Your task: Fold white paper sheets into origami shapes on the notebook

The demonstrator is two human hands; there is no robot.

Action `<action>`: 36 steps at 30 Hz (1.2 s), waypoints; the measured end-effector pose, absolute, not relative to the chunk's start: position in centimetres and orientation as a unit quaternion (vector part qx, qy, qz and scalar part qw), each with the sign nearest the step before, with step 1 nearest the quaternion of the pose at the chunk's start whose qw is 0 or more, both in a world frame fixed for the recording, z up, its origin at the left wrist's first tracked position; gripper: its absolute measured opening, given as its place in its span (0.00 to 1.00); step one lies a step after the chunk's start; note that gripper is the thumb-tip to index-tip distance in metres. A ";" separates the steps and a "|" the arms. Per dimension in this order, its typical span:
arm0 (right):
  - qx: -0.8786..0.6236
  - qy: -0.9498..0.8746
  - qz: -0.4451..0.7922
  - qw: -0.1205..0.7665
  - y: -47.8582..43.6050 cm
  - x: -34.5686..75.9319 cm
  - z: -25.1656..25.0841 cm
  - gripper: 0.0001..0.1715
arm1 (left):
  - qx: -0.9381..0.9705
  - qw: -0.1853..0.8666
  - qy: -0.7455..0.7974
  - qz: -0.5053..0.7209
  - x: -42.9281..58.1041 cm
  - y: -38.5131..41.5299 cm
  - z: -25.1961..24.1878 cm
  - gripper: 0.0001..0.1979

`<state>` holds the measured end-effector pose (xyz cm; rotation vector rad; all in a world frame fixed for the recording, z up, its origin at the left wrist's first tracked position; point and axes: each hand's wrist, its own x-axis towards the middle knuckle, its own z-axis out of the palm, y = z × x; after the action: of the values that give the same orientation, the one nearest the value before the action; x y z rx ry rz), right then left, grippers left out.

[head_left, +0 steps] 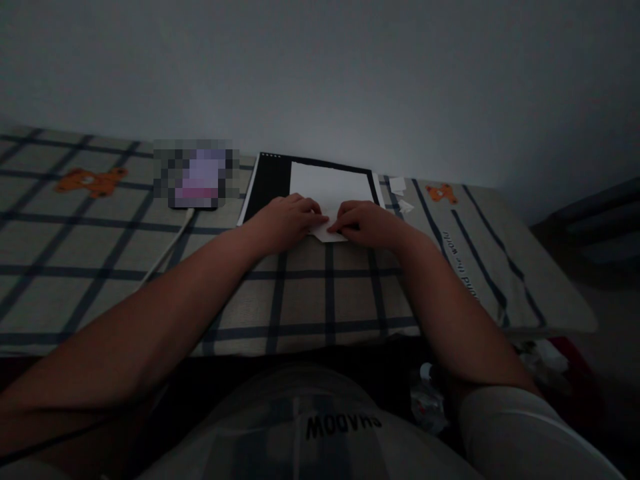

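White paper [330,183] is lying just beyond both hands, its near end reaching between them and narrowing toward the person. Left hand [293,220] is resting at the paper's near left part, fingers bending inward, fingertips touching it. Right hand [365,223] is touching the near right part, fingers curling close together; fingertips of both hands are nearly meeting. Cannot tell if either hand is pinching the paper or only pressing it. Black sheet with white edges [270,183] is lying under the paper, showing beyond the left hand. Pixelated phone [200,190] is lying well left of the left hand, cable [167,250] running from its near end. Paper scraps [399,185] are lying beyond the right hand, to its right. Checked cloth [305,297] is spreading beneath everything.
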<state>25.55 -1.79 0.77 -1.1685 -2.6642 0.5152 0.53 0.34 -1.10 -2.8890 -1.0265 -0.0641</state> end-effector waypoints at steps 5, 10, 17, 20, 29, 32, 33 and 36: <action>-0.397 -0.892 0.200 0.085 -1.9 25.8 1.1 0.14 | -0.945 0.015 -0.323 -0.045 0.4 0.7 -1.3 0.22; -0.405 -0.888 0.199 0.087 -1.8 26.1 1.1 0.13 | -0.945 -0.027 -0.316 -0.082 0.2 0.9 -1.0 0.21; -0.426 -0.880 0.136 0.160 -2.0 26.0 1.4 0.15 | -0.945 -0.055 -0.310 -0.092 -0.2 0.6 -0.4 0.21; -0.443 -0.873 0.089 0.181 -1.5 26.4 0.8 0.18 | -0.944 -0.056 -0.310 -0.099 -0.4 0.6 -0.6 0.19; -0.475 -0.869 0.057 0.124 -0.4 27.2 -0.7 0.16 | -0.942 -0.050 -0.313 -0.114 -0.6 0.9 -0.2 0.14; -0.474 -0.870 0.061 0.123 -0.2 27.1 -0.8 0.11 | -0.944 -0.044 -0.310 -0.104 -0.6 0.9 -0.1 0.15; -0.473 -0.870 0.065 0.124 -0.2 27.0 -0.8 0.09 | -0.944 -0.039 -0.310 -0.103 -0.6 0.8 -0.1 0.16; -0.477 -0.863 0.082 0.143 -0.1 26.9 -0.9 0.05 | -0.937 -0.017 -0.331 -0.115 -0.5 0.6 -0.1 0.16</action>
<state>26.91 -0.14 -0.93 -1.3755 -2.4908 0.2366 -0.50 0.63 -0.09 -2.9754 -1.0508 -0.3650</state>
